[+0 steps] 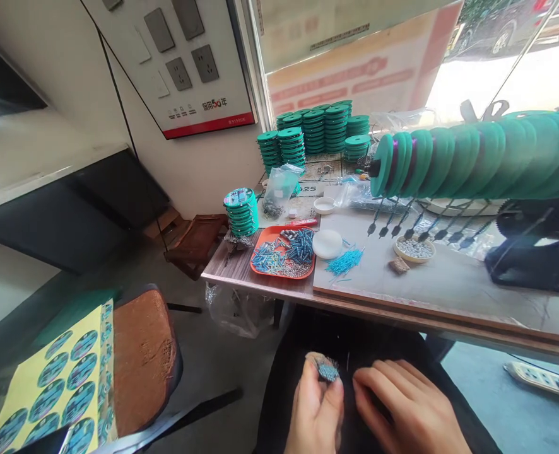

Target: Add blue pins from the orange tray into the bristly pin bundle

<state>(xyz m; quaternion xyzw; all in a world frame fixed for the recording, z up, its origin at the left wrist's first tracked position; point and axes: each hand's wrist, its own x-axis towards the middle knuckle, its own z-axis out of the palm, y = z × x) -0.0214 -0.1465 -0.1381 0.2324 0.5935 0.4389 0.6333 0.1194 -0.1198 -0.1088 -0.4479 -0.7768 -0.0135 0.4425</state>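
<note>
Above my lap, my left hand (315,403) is closed around a small bundle of blue-grey pieces (327,371), gripped between thumb and fingers with its tip showing. The exact kind of these pieces is too small to tell. Close by on its right, apart from the bundle, is my right hand (402,400), with thumb and fingertips pinched together. A thin pale sliver shows just beside those fingertips; whether they hold it, I cannot tell. On the table ahead, an orange tray (259,268) holds small blue and silver parts. Thin blue sticks (344,261) lie beside a white round lid (327,243).
Green spools (469,154) line a rod at the right, with threads and dark clips hanging down. More green spools (313,129) are stacked at the back. A bowl of white beads (414,249) stands on the board. A brown stool (142,359) bears a label sheet (28,378).
</note>
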